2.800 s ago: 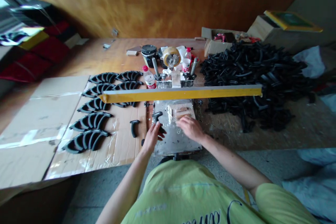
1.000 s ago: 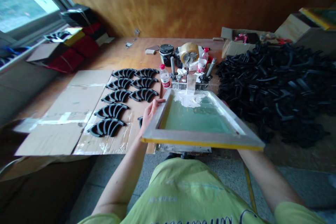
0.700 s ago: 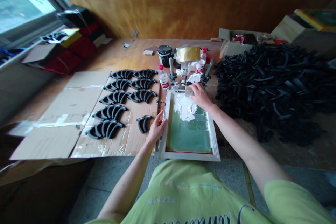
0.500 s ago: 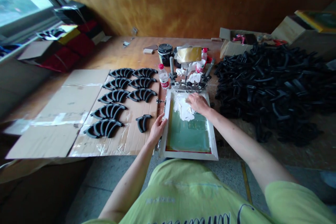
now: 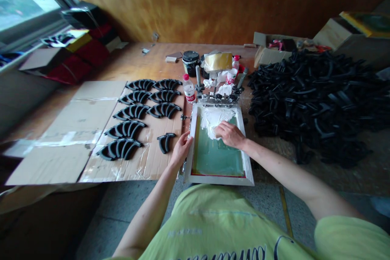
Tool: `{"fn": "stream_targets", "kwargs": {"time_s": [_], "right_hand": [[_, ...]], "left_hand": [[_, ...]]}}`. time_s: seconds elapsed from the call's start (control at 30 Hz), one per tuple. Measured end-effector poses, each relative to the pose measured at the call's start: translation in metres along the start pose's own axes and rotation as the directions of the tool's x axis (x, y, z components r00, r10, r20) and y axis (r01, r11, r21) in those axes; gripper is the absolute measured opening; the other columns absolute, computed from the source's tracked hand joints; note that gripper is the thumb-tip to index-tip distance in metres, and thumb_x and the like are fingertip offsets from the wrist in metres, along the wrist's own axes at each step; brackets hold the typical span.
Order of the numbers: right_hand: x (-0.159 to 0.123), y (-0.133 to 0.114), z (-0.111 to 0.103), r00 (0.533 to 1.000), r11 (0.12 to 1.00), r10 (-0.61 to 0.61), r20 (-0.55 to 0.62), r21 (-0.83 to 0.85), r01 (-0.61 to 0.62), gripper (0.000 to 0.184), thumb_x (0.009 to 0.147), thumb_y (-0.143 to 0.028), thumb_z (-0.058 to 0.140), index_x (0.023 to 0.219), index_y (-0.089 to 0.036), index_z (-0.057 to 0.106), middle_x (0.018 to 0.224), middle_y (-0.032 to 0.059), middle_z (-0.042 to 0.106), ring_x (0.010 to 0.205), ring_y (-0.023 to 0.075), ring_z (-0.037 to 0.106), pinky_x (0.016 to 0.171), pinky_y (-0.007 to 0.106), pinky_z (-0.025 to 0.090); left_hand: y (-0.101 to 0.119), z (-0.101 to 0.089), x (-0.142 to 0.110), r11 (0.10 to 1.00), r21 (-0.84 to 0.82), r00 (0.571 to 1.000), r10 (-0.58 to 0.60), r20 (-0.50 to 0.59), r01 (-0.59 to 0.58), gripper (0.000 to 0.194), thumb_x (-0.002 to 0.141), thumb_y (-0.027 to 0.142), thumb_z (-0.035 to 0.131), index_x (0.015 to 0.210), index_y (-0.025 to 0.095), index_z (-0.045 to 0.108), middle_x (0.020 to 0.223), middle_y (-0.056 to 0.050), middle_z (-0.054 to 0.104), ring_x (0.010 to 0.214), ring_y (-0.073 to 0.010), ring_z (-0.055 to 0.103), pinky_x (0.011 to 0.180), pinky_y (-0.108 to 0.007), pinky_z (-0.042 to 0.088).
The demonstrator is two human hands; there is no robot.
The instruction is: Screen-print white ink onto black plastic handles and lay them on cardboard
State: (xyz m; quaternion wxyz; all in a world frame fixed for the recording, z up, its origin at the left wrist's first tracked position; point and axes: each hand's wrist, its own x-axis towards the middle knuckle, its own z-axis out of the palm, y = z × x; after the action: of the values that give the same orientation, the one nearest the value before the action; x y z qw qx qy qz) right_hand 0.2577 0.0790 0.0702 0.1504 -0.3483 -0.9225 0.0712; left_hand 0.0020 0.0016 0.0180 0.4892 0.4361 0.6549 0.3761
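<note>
A screen-printing frame [image 5: 248, 170] with green mesh lies flat in front of me, smeared with white ink [image 5: 213, 118] at its far end. My left hand [image 5: 181, 150] grips the frame's left rail. My right hand [image 5: 230, 135] presses on the mesh in the ink and is closed on a squeegee that it mostly hides. Two black curved handles [image 5: 166, 142] lie just left of the frame on taped cardboard [image 5: 91, 130].
Rows of fanned black handles [image 5: 134, 111] lie on the cardboard. A large heap of black handles [image 5: 317, 97] fills the right. Behind the frame stand a small bottle [image 5: 189, 89], a black tub [image 5: 190, 57], a tape roll [image 5: 217, 61] and cardboard boxes [image 5: 269, 48].
The raised frame was swung down flat. My left hand went from a handle to the frame's left rail. My right hand reached to the frame's far end and has drawn back toward me through the ink.
</note>
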Motion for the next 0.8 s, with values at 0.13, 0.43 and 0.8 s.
{"fn": "stream_targets", "kwargs": {"time_s": [0.13, 0.43, 0.8], "right_hand": [[0.012, 0.010, -0.009, 0.997, 0.994, 0.073, -0.023, 0.079, -0.071, 0.015, 0.085, -0.018, 0.064, 0.099, -0.019, 0.068, 0.092, 0.0059, 0.067, 0.091, 0.0218, 0.058, 0.079, 0.031, 0.044], [0.041, 0.099, -0.063, 0.780, 0.820, 0.570, -0.259, 0.125, -0.558, 0.039, 0.089, -0.033, 0.060, 0.127, -0.023, 0.061, 0.092, 0.0047, 0.072, 0.085, 0.0233, 0.065, 0.082, 0.035, 0.046], [-0.037, 0.053, 0.031, 0.921, 0.907, 0.388, -0.043, 0.197, -0.372, 0.033, 0.079, -0.019, 0.071, 0.111, -0.022, 0.065, 0.106, 0.0065, 0.067, 0.101, 0.0218, 0.060, 0.091, 0.038, 0.046]], "left_hand": [[0.008, -0.002, -0.003, 1.000, -0.019, 1.000, -0.012, 0.011, 0.012, 0.067, 0.081, 0.056, 0.060, 0.135, 0.019, 0.055, 0.085, -0.004, 0.070, 0.066, -0.0149, 0.060, 0.055, -0.022, 0.041], [0.088, -0.026, -0.008, 0.984, -0.136, 0.993, 0.115, 0.021, -0.111, 0.060, 0.085, 0.068, 0.045, 0.110, 0.019, 0.069, 0.083, -0.004, 0.067, 0.062, -0.0136, 0.057, 0.050, -0.023, 0.042], [0.122, 0.015, 0.018, 0.861, -0.445, 0.964, 0.172, -0.201, -0.246, 0.051, 0.088, 0.064, 0.044, 0.114, 0.022, 0.056, 0.090, -0.005, 0.068, 0.071, -0.0124, 0.065, 0.057, -0.021, 0.050]]}}
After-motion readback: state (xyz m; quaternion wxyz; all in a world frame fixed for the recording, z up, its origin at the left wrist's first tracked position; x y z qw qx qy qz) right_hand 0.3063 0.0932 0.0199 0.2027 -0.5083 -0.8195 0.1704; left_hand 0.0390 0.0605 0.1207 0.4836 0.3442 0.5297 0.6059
